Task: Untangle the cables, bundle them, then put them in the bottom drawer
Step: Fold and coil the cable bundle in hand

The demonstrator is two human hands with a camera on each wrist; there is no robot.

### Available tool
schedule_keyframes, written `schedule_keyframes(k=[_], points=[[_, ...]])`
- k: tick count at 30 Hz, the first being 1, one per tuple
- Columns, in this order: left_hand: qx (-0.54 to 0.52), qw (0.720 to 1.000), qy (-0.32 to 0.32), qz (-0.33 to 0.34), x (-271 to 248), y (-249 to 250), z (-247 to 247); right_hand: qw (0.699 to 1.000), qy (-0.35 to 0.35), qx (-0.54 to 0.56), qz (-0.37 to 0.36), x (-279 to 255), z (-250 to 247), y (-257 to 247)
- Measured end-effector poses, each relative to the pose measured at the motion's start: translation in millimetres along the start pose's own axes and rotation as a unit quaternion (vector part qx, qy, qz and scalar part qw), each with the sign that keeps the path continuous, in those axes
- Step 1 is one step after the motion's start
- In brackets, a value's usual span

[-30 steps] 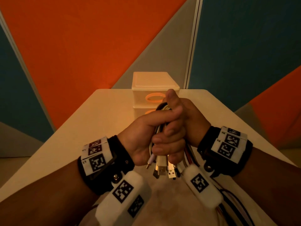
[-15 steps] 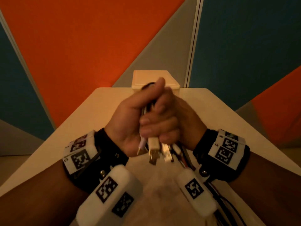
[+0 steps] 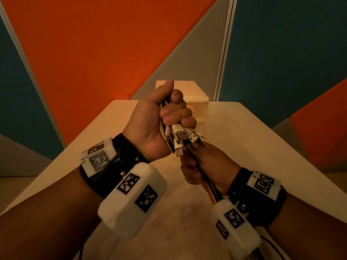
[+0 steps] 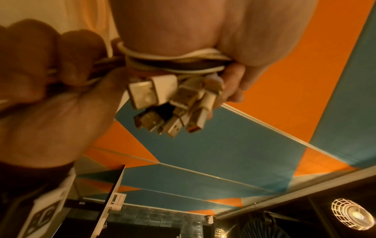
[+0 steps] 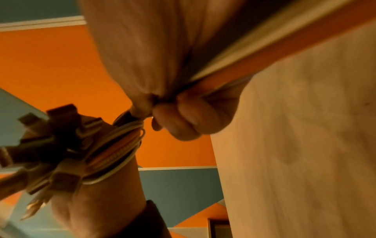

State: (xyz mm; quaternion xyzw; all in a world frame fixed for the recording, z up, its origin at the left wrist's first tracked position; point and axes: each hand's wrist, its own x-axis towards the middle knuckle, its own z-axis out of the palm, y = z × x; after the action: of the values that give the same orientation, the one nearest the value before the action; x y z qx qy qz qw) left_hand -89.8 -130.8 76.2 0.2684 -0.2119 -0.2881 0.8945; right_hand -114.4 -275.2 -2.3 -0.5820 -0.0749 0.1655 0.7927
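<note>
Head view: the left hand (image 3: 150,126) is clenching the cables (image 3: 180,136) in a tight fist above the bench (image 3: 253,139), plugs poking out below. The right hand (image 3: 204,166), lower down, is curling its grip round the trailing strands. The drawer unit (image 3: 201,102) is sitting behind, at the far edge of the bench.

Left wrist view: a cluster of USB plugs (image 4: 173,103) is jutting from the fist, with strands looped just above them.

Right wrist view: blurred fingers (image 5: 189,116) are pinching the taut strands.

Judging by this, bundling is under way. Next, the right hand likely needs to wind the tail round the bunch, keeping tension, before the bottom drawer is opened.
</note>
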Motion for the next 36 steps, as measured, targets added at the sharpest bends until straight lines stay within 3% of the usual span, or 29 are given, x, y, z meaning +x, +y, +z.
schedule_keyframes(k=[8, 14, 23, 26, 30, 33, 36], points=[[0.005, 0.995, 0.083, 0.05, 15, 2, -6, 0.994, 0.011, -0.085, 0.065, -23, -4, 15], [-0.027, 0.992, 0.106, 0.06, 24, 7, 1, 0.987, 0.038, -0.147, 0.052, -32, -1, 22], [0.091, 0.971, 0.18, 0.127, 29, -5, -11, 0.969, 0.056, -0.236, 0.054, -48, 11, 22], [0.147, 0.959, 0.191, 0.146, 32, -12, -11, 0.94, 0.071, -0.332, 0.025, -46, 11, 25], [0.15, 0.955, 0.205, 0.149, 32, -11, -10, 0.858, 0.089, -0.502, -0.062, -50, 13, 32], [0.069, 0.966, 0.212, 0.13, 31, 2, -8, 0.834, 0.08, -0.542, -0.066, -54, 10, 32], [-0.022, 0.971, 0.21, 0.11, 27, 18, -5, 0.84, 0.074, -0.532, -0.078, -51, 4, 33]])
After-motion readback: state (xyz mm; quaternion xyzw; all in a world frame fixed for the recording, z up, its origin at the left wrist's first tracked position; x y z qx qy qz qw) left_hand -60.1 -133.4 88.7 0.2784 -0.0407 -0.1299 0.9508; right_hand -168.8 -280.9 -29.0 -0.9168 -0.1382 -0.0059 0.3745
